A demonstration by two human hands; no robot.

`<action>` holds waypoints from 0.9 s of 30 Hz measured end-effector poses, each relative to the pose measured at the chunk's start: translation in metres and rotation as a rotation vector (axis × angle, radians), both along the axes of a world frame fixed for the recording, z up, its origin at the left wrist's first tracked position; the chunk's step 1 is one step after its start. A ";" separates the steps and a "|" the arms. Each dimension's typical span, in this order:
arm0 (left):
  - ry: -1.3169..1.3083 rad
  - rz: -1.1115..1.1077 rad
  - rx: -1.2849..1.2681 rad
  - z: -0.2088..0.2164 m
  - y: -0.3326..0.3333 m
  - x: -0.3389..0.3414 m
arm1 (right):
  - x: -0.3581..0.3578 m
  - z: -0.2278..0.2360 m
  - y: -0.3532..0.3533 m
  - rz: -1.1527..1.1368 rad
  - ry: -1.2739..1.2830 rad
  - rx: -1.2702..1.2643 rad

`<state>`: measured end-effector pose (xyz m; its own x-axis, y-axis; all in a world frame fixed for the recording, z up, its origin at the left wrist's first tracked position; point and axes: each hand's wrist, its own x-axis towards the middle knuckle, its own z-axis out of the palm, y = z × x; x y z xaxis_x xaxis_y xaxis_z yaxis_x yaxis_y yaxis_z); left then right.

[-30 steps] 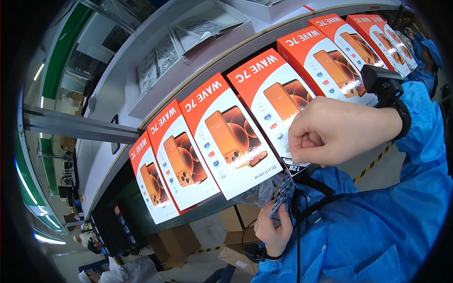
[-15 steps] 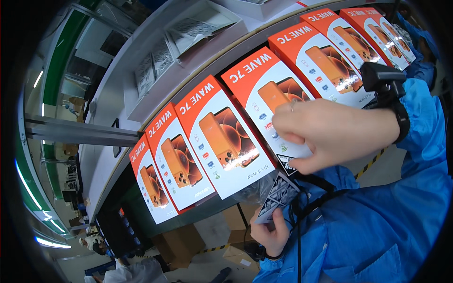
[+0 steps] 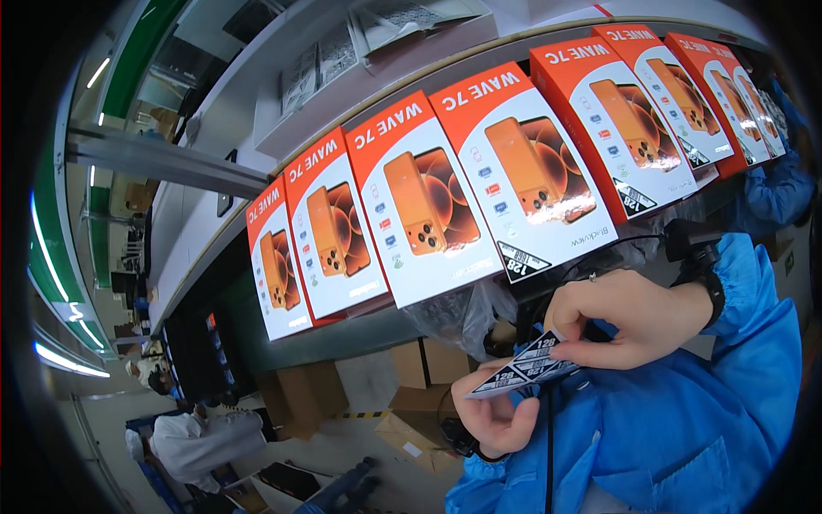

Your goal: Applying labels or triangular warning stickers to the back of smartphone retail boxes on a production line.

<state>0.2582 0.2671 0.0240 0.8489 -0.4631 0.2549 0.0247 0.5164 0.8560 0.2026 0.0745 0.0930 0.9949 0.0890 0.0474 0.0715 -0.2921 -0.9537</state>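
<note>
1. Lower centre: the left hand (image 3: 488,421) pinches a label sheet (image 3: 535,367) between thumb and fingers; the right hand (image 3: 638,319), grip closed, pinches its right edge;
2. Centre: the middle box (image 3: 533,176) bears a corner label (image 3: 523,259);
3. Centre left: three boxes (image 3: 419,201) show none, seemingly left to do;
4. Upper right: farther boxes (image 3: 631,124) carry labels, seemingly done.

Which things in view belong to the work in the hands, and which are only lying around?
In the work:
- sheet of triangular stickers, held by the left hand
- right hand, at the sheet
- row of smartphone boxes, some with a corner sticker

Seemingly lying around:
- clear plastic bag
- brown cardboard boxes
- open white box
</note>
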 end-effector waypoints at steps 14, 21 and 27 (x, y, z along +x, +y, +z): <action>-0.147 0.124 0.152 -0.003 0.040 0.020 | 0.027 -0.020 0.056 -0.145 -0.548 -0.447; -0.360 0.043 0.189 -0.009 0.068 0.058 | 0.045 -0.019 0.085 -0.166 -0.399 -0.361; -0.357 0.029 0.301 0.003 0.070 0.067 | 0.058 -0.014 0.093 -0.194 -0.292 -0.415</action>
<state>0.3248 0.3367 0.0269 0.7461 -0.5387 0.3914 -0.3095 0.2399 0.9202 0.2608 0.1670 0.0789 0.9456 -0.0247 0.3243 0.2237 -0.6745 -0.7036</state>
